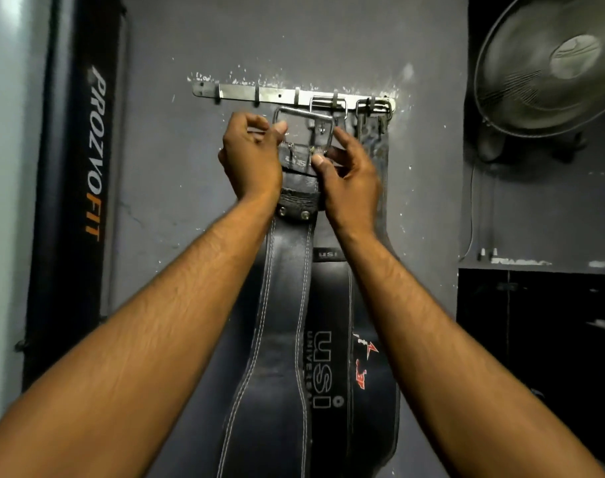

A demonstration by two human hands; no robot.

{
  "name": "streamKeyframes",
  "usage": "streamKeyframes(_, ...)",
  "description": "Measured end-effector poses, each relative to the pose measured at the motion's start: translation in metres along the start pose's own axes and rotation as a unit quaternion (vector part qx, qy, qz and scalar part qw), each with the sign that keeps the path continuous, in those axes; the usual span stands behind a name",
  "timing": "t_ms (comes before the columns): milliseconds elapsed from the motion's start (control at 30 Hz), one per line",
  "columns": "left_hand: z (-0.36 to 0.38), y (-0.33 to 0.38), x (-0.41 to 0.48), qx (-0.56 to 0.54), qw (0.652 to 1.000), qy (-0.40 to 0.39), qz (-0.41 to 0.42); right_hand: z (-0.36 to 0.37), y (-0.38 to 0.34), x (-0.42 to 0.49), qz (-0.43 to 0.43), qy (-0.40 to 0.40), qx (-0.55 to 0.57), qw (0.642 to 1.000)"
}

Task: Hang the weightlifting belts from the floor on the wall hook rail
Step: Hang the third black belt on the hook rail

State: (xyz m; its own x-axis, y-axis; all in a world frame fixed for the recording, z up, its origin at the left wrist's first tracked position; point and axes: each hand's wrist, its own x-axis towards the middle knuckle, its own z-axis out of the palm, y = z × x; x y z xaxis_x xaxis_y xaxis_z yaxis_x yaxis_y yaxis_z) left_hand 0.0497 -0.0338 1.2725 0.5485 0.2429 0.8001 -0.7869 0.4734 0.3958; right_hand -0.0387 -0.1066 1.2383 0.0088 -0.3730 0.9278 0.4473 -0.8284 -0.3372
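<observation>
Presently both hands are up at the hook rail (294, 95), working the top end of a black stitched belt (280, 322). Left hand (251, 155) pinches the left side of the steel buckle (303, 127); right hand (349, 174) grips the strap just under it, thumb pressed on the leather. Buckle frame sits just below the rail, near its right half, not yet over a hook as far as I can tell. Two other belts (342, 367) already hang from hooks at the rail's right end, partly behind this one. Judgement: lift the buckle frame square to the wall, pass it over a free hook left of the occupied ones, then lower until the frame seats before letting go.
</observation>
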Motion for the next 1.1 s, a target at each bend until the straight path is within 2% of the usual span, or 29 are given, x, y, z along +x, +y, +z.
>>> streamKeyframes(167,0.04,-0.021,0.039,0.053,0.996,-0.013,0.067,0.029,0.027,0.059,-0.041,0.019,0.0,0.999)
streamKeyframes(333,0.066,-0.05,0.078,0.011,0.985,-0.165,0.044,0.049,0.058,0.125,-0.06,0.013,-0.04,0.997)
streamKeyframes(500,0.096,-0.079,0.125,-0.005,0.966,-0.255,0.029,0.061,0.087,0.177,-0.08,-0.008,-0.092,0.992)
streamKeyframes(700,0.118,-0.111,0.17,0.015,0.964,-0.264,-0.019,0.076,0.093,0.226,-0.075,-0.075,-0.235,0.966)
streamKeyframes(800,0.118,-0.113,0.175,0.061,0.958,-0.28,-0.004,0.081,0.091,0.242,-0.061,-0.117,-0.283,0.95)
streamKeyframes(867,0.115,-0.107,0.17,0.05,0.958,-0.282,-0.002,0.083,0.086,0.247,-0.051,-0.135,-0.318,0.937)
streamKeyframes(1000,0.103,-0.116,0.162,0.016,0.956,-0.291,-0.036,0.075,0.081,0.231,-0.011,-0.163,-0.311,0.936)
streamKeyframes(1100,0.097,-0.133,0.154,-0.022,0.955,-0.284,-0.08,0.069,0.086,0.196,-0.004,-0.123,-0.28,0.952)
